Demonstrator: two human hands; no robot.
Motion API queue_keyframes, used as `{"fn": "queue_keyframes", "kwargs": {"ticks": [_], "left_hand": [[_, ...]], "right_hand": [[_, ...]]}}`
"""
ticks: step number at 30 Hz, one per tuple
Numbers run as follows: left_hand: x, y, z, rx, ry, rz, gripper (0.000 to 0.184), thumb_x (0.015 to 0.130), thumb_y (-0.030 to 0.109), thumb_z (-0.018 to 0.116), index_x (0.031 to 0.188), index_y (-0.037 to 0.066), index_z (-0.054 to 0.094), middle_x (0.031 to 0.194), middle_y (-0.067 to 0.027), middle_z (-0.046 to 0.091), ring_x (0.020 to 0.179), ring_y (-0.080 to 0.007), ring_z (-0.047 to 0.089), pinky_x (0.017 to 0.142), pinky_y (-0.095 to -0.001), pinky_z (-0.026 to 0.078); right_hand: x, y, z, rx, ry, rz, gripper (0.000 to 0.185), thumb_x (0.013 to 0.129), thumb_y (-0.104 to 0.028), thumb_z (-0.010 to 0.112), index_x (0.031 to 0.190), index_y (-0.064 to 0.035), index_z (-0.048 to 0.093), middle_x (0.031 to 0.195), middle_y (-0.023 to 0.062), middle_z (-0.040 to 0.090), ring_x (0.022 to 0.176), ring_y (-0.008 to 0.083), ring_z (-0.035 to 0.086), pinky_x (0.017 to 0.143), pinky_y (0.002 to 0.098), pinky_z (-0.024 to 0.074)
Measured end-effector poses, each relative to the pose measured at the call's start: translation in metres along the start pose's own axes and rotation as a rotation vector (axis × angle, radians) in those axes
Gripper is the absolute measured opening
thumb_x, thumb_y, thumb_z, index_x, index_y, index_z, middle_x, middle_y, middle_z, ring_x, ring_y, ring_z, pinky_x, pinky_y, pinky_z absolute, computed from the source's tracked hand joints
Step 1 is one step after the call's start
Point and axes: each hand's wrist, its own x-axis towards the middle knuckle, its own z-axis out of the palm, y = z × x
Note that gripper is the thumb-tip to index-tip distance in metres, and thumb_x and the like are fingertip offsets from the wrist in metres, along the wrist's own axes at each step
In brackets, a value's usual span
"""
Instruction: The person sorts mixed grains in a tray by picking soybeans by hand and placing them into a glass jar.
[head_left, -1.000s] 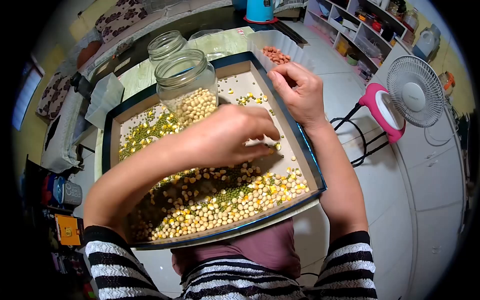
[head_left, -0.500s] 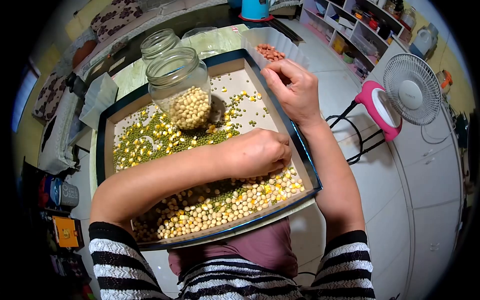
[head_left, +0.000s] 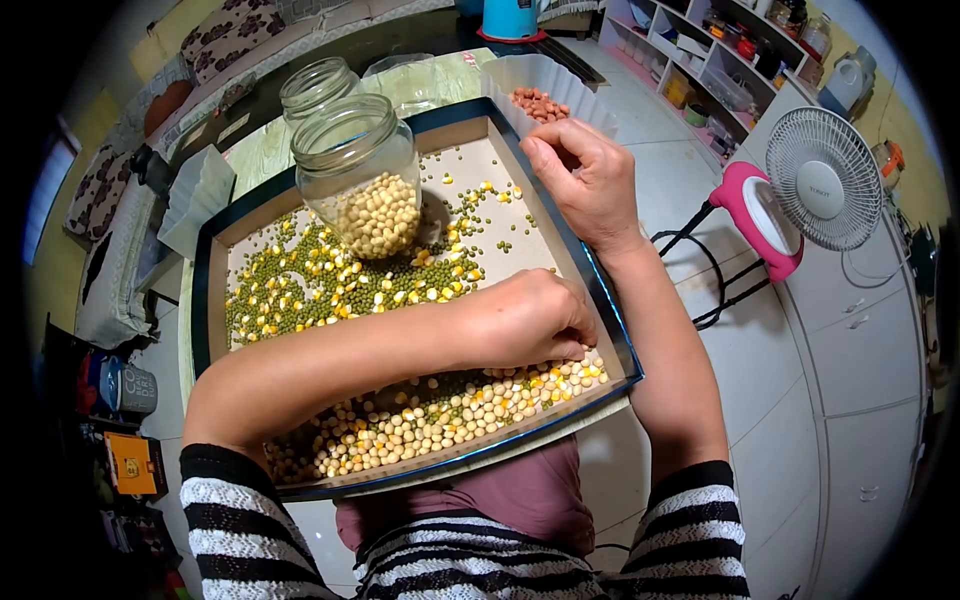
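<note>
A shallow box with dark blue edges (head_left: 610, 290) holds green mung beans (head_left: 310, 285), yellow corn kernels and pale round beans (head_left: 430, 430). My left hand (head_left: 535, 318) reaches across the box with its fingertips down at the pale beans near the right side; what it pinches is hidden. A glass jar (head_left: 360, 180), partly filled with pale beans, stands upright inside the box. My right hand (head_left: 590, 180) is curled above the box's right edge, thumb and fingers together, and its contents cannot be made out.
Behind the jar stands another glass jar (head_left: 318, 88). A translucent tray with reddish peanuts (head_left: 540, 103) lies past the box's far right corner, and another pleated tray (head_left: 198, 200) is at the left. A pink and white fan (head_left: 765, 225) stands to the right.
My left hand has moved from beside the jar, nearer to me and to the right, down onto the pale beans. My right hand keeps its curled pose. The whole view has shifted slightly.
</note>
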Motion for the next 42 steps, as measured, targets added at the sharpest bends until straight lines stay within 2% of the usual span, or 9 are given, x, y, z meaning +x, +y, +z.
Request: {"fn": "queue_keyframes", "kwargs": {"ticks": [11, 14, 17, 21, 23, 30, 35, 38, 42], "left_hand": [[0.004, 0.015, -0.015, 0.08, -0.248, -0.233, 0.013, 0.073, 0.007, 0.066, 0.083, -0.001, 0.061, 0.076, -0.0141, 0.062, 0.072, -0.0295, 0.061, 0.068, -0.0355, 0.049], [-0.009, 0.027, -0.039, 0.069, -0.133, -0.204, 0.012, 0.073, 0.005, 0.066, 0.083, 0.0, 0.062, 0.075, -0.0134, 0.063, 0.07, -0.0275, 0.062, 0.067, -0.0341, 0.049], [-0.026, 0.038, -0.074, 0.181, 0.029, -0.187, 0.011, 0.075, 0.003, 0.066, 0.086, 0.002, 0.065, 0.078, -0.0105, 0.065, 0.072, -0.0218, 0.063, 0.067, -0.0307, 0.051], [-0.053, 0.051, -0.128, 0.333, 0.341, -0.185, 0.014, 0.079, 0.0, 0.065, 0.092, 0.002, 0.066, 0.083, -0.0039, 0.066, 0.078, -0.0114, 0.062, 0.074, -0.0238, 0.052], [-0.063, 0.049, -0.148, 0.25, 0.481, -0.34, 0.013, 0.081, 0.001, 0.064, 0.093, 0.001, 0.066, 0.087, -0.004, 0.066, 0.081, -0.0097, 0.062, 0.076, -0.0229, 0.051], [-0.076, 0.022, -0.167, 0.484, 0.385, -0.569, 0.016, 0.083, 0.006, 0.064, 0.098, 0.0, 0.064, 0.088, -0.0058, 0.066, 0.081, -0.0098, 0.062, 0.075, -0.025, 0.052], [-0.078, 0.021, -0.164, 0.43, 0.426, -0.475, 0.015, 0.083, 0.005, 0.062, 0.097, -0.001, 0.064, 0.089, -0.0059, 0.065, 0.082, -0.0111, 0.062, 0.076, -0.0262, 0.052], [-0.075, 0.027, -0.157, 0.522, 0.611, -0.121, 0.013, 0.082, 0.004, 0.063, 0.094, 0.0, 0.064, 0.092, -0.0052, 0.064, 0.082, -0.0125, 0.062, 0.074, -0.0255, 0.053], [-0.069, 0.041, -0.122, 0.325, 0.394, 0.013, 0.011, 0.078, 0.003, 0.066, 0.088, 0.001, 0.064, 0.087, -0.0056, 0.064, 0.077, -0.0149, 0.063, 0.067, -0.0274, 0.053]], "right_hand": [[0.0, -0.002, 0.001, 0.031, 0.001, 0.022, 0.008, 0.078, -0.01, 0.063, 0.075, -0.0027, 0.061, 0.067, 0.0081, 0.058, 0.057, 0.02, 0.054, 0.054, 0.0295, 0.043], [-0.001, -0.003, -0.001, -0.03, -0.03, 0.022, 0.008, 0.081, -0.007, 0.062, 0.079, 0.001, 0.061, 0.067, 0.004, 0.057, 0.057, 0.0084, 0.051, 0.054, 0.0219, 0.0407], [-0.001, -0.004, -0.002, -0.015, -0.04, 0.028, 0.008, 0.082, -0.007, 0.062, 0.079, 0.0005, 0.062, 0.068, 0.0037, 0.058, 0.058, 0.0079, 0.051, 0.055, 0.0217, 0.0407], [-0.002, -0.002, -0.001, 0.014, -0.031, 0.048, 0.008, 0.079, -0.01, 0.062, 0.077, -0.0016, 0.062, 0.068, 0.007, 0.058, 0.057, 0.0169, 0.054, 0.055, 0.0273, 0.0426], [-0.002, -0.001, -0.001, 0.014, -0.033, 0.045, 0.009, 0.079, -0.01, 0.062, 0.078, -0.0013, 0.062, 0.069, 0.0068, 0.059, 0.057, 0.0163, 0.054, 0.054, 0.0267, 0.0428], [-0.002, -0.001, 0.0, 0.007, -0.013, 0.039, 0.008, 0.079, -0.009, 0.063, 0.077, -0.0006, 0.062, 0.068, 0.0067, 0.059, 0.057, 0.0141, 0.054, 0.054, 0.0257, 0.043], [-0.002, -0.002, -0.002, 0.0, -0.021, 0.053, 0.009, 0.079, -0.009, 0.064, 0.077, -0.0003, 0.063, 0.067, 0.0066, 0.059, 0.057, 0.0134, 0.053, 0.054, 0.0253, 0.0428], [-0.004, -0.001, -0.004, -0.038, -0.071, 0.067, 0.011, 0.084, -0.012, 0.063, 0.082, -0.0011, 0.064, 0.075, 0.003, 0.062, 0.065, 0.0075, 0.054, 0.059, 0.0214, 0.0429], [-0.003, -0.002, -0.004, -0.031, -0.074, 0.085, 0.012, 0.084, -0.012, 0.064, 0.083, -0.0008, 0.065, 0.077, 0.0034, 0.063, 0.066, 0.0078, 0.055, 0.06, 0.0215, 0.0435]]}}
